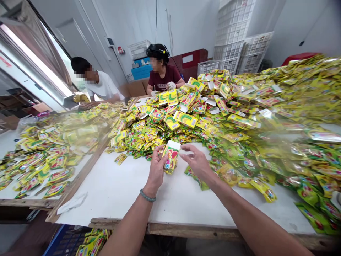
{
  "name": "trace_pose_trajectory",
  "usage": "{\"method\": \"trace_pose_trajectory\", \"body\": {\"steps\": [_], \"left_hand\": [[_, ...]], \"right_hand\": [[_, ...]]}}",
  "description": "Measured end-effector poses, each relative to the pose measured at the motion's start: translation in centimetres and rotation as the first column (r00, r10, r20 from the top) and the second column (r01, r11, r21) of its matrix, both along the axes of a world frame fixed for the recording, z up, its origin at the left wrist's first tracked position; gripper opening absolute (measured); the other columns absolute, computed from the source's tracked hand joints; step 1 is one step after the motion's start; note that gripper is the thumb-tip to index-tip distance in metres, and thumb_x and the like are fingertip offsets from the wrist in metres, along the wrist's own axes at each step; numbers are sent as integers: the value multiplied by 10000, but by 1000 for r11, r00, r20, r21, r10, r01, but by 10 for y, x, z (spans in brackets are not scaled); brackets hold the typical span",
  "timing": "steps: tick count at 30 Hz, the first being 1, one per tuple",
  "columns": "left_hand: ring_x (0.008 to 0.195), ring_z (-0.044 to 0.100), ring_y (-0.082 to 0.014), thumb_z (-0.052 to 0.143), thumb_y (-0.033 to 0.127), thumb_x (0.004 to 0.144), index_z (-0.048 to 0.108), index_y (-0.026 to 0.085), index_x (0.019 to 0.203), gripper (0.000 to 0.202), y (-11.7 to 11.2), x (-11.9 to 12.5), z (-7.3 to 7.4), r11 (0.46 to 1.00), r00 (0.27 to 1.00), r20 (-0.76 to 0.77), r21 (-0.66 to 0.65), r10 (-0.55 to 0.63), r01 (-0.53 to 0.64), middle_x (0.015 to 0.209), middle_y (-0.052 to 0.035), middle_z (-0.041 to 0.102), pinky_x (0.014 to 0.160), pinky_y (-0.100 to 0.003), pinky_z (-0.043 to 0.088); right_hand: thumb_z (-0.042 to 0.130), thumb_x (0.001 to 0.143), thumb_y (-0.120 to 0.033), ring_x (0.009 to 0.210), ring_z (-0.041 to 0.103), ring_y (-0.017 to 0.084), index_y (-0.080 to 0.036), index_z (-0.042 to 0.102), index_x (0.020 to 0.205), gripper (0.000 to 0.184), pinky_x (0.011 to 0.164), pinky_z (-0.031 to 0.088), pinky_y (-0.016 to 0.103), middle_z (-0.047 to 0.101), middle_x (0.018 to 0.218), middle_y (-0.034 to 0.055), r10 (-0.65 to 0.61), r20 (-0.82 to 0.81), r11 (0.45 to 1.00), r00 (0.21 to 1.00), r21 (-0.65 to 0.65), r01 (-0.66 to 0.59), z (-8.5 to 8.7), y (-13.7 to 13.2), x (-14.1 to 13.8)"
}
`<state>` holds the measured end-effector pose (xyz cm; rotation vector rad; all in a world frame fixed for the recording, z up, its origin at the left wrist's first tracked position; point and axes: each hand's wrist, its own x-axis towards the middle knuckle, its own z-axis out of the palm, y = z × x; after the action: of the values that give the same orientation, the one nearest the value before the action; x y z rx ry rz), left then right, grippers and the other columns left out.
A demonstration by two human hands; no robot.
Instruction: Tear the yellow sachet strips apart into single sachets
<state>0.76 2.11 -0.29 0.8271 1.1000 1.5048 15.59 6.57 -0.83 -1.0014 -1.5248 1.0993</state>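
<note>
My left hand (157,163) is closed around a small yellow-and-green printed carton (171,157), thumb across its front. The carton is tilted, with a white end flap raised at its top. At its right edge is my right hand (196,160), thumb and fingers apart, fingertips close to the flap; whether they touch it I cannot tell. Just beyond both hands rises a big heap of yellow cartons (185,119), mixed with small green-and-yellow packets (144,138). More shiny packets (231,174) lie beside my right forearm.
A wooden strip (82,176) divides the white tabletop (119,192) from another packet pile (53,156). Two people (165,73) (102,83) sit across the table. White crates (231,39) are stacked behind. Below the front edge stands a blue basket (60,241) with packets.
</note>
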Motion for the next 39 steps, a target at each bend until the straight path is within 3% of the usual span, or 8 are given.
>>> {"method": "trace_pose_trajectory", "body": {"steps": [4,10,16,20,24,28,33,39], "left_hand": [[784,661,-158,702,366,790,412,270,1282,579,-5,-1,-1,994,989,-101,9,-107,109,1072,-35,654,698,-273,538],[603,594,-109,709,366,784,431,255,1167,487,-10,-4,-3,972,952,-200,-20,-231,232,846,29,614,555,-234,501],[632,618,-110,741,332,751,436,236,1079,458,-7,-4,-3,985,977,-126,5,-171,173,825,26,653,587,-215,489],[603,639,-130,809,303,661,382,246,1050,580,-6,-4,-2,998,996,-59,-3,-66,66,763,37,674,594,-235,499],[531,607,-115,826,301,633,419,222,1030,574,-6,-6,-3,999,997,-74,-25,-31,29,657,49,657,550,-213,471],[492,577,-103,835,315,614,472,197,1022,559,-5,-6,-3,999,995,-102,-42,-16,12,598,59,633,517,-199,452],[503,577,-100,835,323,622,539,181,1037,529,-4,-7,-2,999,988,-148,-35,-44,39,594,62,615,517,-201,454],[539,603,-107,821,336,648,593,162,1029,477,-6,-11,-1,999,993,-106,-7,-49,48,643,23,662,532,-205,469]], "right_hand": [[629,777,-448,753,606,170,-188,656,1007,349,699,517,313,670,840,35,230,-159,961,960,-117,-250,-10,2,-6],[605,799,-480,607,515,126,-183,634,787,299,531,425,239,597,660,1,247,-20,962,969,-115,-248,-15,-1,-1],[586,829,-389,605,514,123,-237,499,1270,474,550,406,242,638,754,-22,254,35,963,967,-99,-250,-6,-3,2],[578,840,-407,763,572,161,-216,708,965,262,684,448,280,694,886,32,169,162,983,972,45,-178,5,-6,5],[556,847,-483,568,505,122,-185,708,752,347,513,375,240,644,647,1,204,133,977,970,-86,-193,11,-10,5],[672,760,-436,635,553,125,-174,710,756,265,565,406,237,687,719,19,175,34,978,984,-119,-170,6,-8,-1],[737,675,-453,589,574,126,-159,712,723,299,589,451,256,689,655,18,166,-190,920,968,-322,-222,-1,-1,1],[631,806,-461,783,659,195,-199,777,896,313,713,505,305,751,835,24,312,-80,918,947,-231,-322,5,-4,12]]}}
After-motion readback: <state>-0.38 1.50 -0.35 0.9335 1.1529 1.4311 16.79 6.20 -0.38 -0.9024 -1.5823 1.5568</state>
